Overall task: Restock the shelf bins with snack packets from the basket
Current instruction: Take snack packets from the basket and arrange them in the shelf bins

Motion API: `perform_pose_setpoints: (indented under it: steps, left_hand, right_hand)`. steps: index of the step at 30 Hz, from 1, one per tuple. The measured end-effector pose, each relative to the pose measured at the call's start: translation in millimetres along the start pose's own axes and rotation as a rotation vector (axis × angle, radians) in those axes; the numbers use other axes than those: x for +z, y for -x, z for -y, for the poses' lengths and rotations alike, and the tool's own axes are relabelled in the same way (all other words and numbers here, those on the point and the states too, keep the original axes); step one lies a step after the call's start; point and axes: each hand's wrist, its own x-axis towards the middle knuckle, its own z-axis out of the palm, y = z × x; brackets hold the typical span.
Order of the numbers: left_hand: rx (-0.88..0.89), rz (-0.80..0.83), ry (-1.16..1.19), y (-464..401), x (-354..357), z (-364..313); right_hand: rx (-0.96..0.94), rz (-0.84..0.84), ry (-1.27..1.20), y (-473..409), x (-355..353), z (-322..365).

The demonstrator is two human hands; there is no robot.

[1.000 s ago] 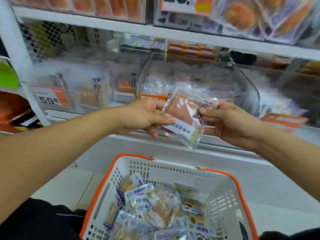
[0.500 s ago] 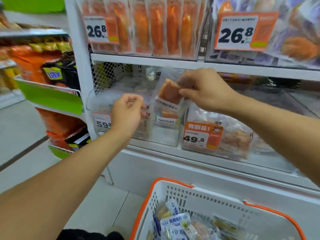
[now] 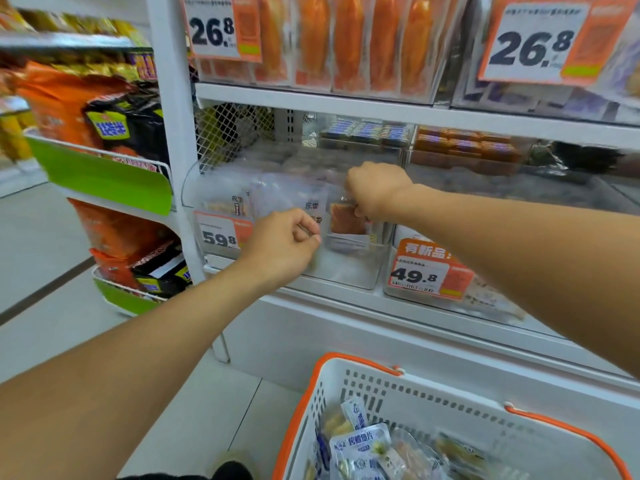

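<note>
Packet (image 3: 346, 221) is hanging inside the bin (image 3: 349, 268), right hand (image 3: 375, 188) pinching its top; left hand (image 3: 282, 242) is curling, holding nothing.

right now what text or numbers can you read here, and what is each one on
"26.8" on the upper left price tag
"26.8" on the upper right price tag
"59.8" on the bin tag by the left hand
"有新品" and "49.8" on the orange tag
"烤鳕鱼片" on a packet in the basket
Fine print on the tags and on the packet held by the right hand is too blurred to read.
</note>
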Motion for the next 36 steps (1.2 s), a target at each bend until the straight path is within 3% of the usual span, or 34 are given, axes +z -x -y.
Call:
perform_pose_setpoints:
  steps: [9, 13, 15, 17, 18, 19, 22, 24, 29, 33, 36]
  left_hand:
    - [0.000, 0.179, -0.080, 10, 6, -11]
    - [-0.081, 0.439, -0.214, 13, 10, -13]
    - [-0.103, 0.635, -0.318, 19, 18, -12]
    - [-0.100, 0.818, -0.396, 28, 32, -12]
    - [-0.091, 0.904, -0.442, 33, 41, -12]
    - [-0.084, 0.990, -0.503, 38, 51, -12]
    - [-0.088, 1.241, -0.666, 53, 83, -14]
    - [-0.078, 1.329, -0.750, 58, 92, -18]
    - [0.004, 1.307, -0.771, 57, 121, -36]
    - [0.045, 1.323, -0.833, 54, 132, -34]
    - [0.032, 1.355, -0.871, 53, 136, -30]
  right_hand:
    - [0.123, -0.106, 0.032, 14, -3, 3]
    - [0.084, -0.343, -0.040, 51, -23, 1]
    - [0.039, -0.534, -0.192, 99, -16, 4]
    - [-0.002, -0.621, -0.363, 155, 19, 12]
    - [-0.022, -0.577, -0.414, 179, 44, 16]
    - [-0.030, -0.431, -0.444, 199, 76, 17]
    - [0.050, 0.380, -0.373, 240, 183, 15]
    - [0.170, 0.705, -0.430, 258, 234, 16]
    - [0.315, 0.843, -0.612, 297, 296, 25]
    - [0.487, 0.760, -0.732, 315, 336, 42]
    - [0.495, 0.760, -0.771, 302, 333, 33]
